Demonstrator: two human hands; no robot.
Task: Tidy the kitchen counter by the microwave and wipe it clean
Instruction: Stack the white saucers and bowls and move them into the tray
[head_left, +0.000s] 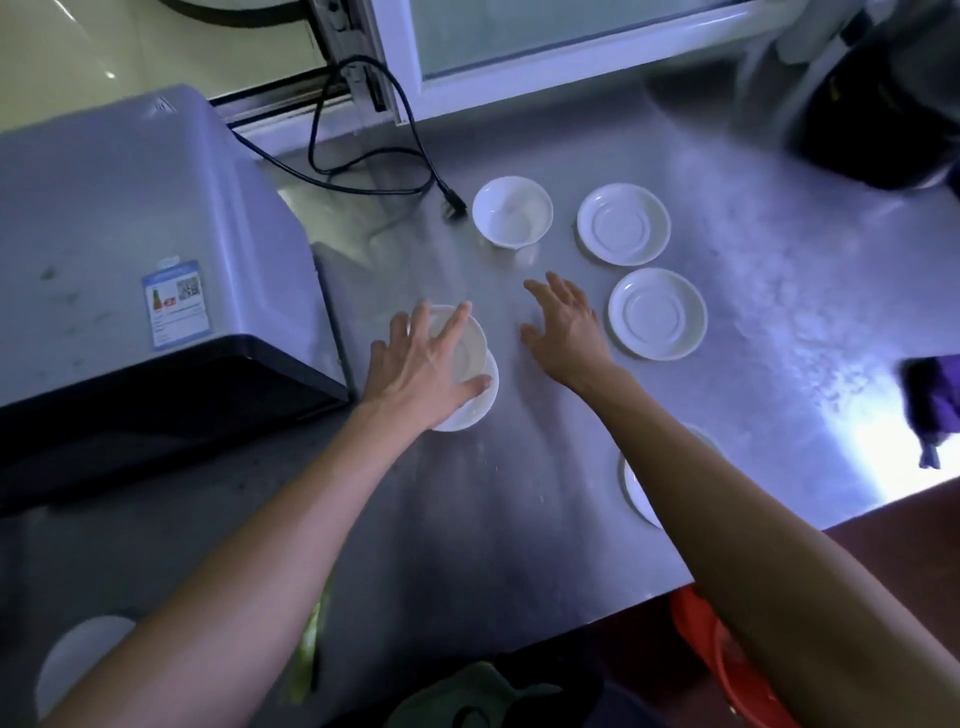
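Steel counter (753, 291), head cam looking down. Microwave (130, 260) at far left w/ sticker label (176, 304) on top; black power cord (363, 156) looping behind it, plug end lying just beside a white bowl (511, 210).

Left hand (423, 364): fingers spread wide, curled down over the rim of a second white bowl (470, 345), thumb on the near-right edge, gripping it from above. That bowl sitting on a saucer (475, 410), only the saucer's near rim showing under the palm. Stack just right of the microwave's front corner.

Right hand (566, 327): fingers straight and splayed, palm down, holding nothing. Contact w/ the counter vs. hovering just above: cannot tell. Positioned between the gripped bowl and the mid saucer (657, 314).

Other crockery: far saucer (623, 223) right of the empty bowl, apart from it; mid saucer just below that one. Another saucer (636, 483) mostly hidden under the right forearm. White round plate (78, 660) at lower left, part covered by the left forearm.

Purple cloth (932, 405) at the right edge of the counter, well apart from both hands. Dark appliance (883, 93) top right, blurred. Orange-red basin (727, 675) below the counter edge, lower right. Sliding window frame (519, 67) along the back.
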